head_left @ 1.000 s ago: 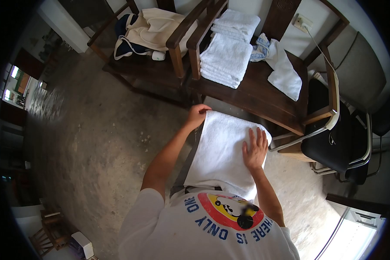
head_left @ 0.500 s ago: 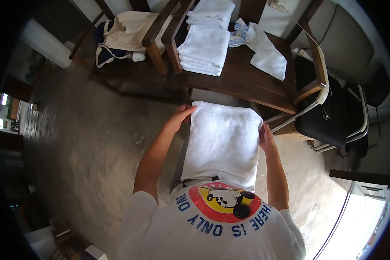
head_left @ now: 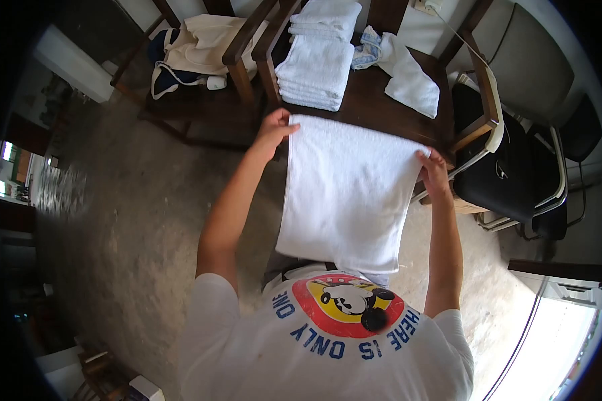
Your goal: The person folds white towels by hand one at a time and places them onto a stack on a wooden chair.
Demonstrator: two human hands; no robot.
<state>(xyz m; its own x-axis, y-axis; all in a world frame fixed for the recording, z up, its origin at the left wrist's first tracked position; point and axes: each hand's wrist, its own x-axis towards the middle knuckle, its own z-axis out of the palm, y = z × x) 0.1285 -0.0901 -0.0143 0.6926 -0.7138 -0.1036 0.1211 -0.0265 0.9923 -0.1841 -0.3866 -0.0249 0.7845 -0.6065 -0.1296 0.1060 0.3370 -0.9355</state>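
A white towel (head_left: 348,194) hangs spread out in front of my body, held by its two far corners. My left hand (head_left: 275,129) pinches the far left corner, thumb on top. At the far right corner my right hand (head_left: 433,167) is closed on the same edge, a little lower than the left. The towel's near edge lies over my lap. Just beyond it, folded white towels (head_left: 314,72) are stacked in two piles on a dark wooden bench (head_left: 368,100).
A loose white cloth (head_left: 411,83) and a blue-patterned cloth (head_left: 368,50) lie on the bench. On the left, a wooden chair (head_left: 241,67) carries a cream bag (head_left: 207,43). Black chairs (head_left: 495,187) with metal frames stand at the right. A cable (head_left: 468,43) runs down from the wall outlet.
Both hands have moved forward, and the right one also outward, drawing the towel flat and taut between them. Its far edge now reaches over the bench's front edge.
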